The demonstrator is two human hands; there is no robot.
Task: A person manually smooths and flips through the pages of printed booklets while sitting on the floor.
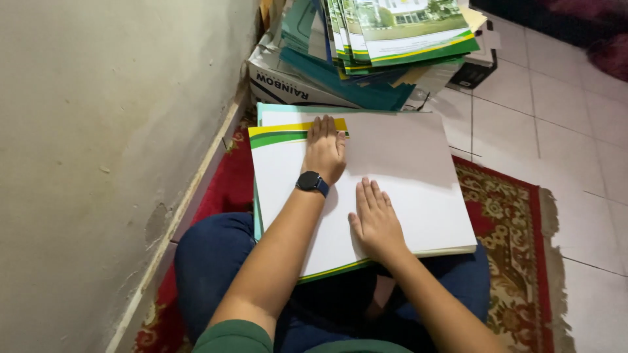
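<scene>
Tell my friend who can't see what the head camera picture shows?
A seated person presses both hands flat on a big white sheet lying on their lap: the left hand, wearing a dark watch, is near its yellow-and-green top edge, the right hand lower down. Behind it is a stack of green-edged folders on a cardboard box.

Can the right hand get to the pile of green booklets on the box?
Probably yes. The right hand lies flat on the white sheet, and nothing stands between it and the booklet pile just beyond; it looks like a forward stretch.
</scene>
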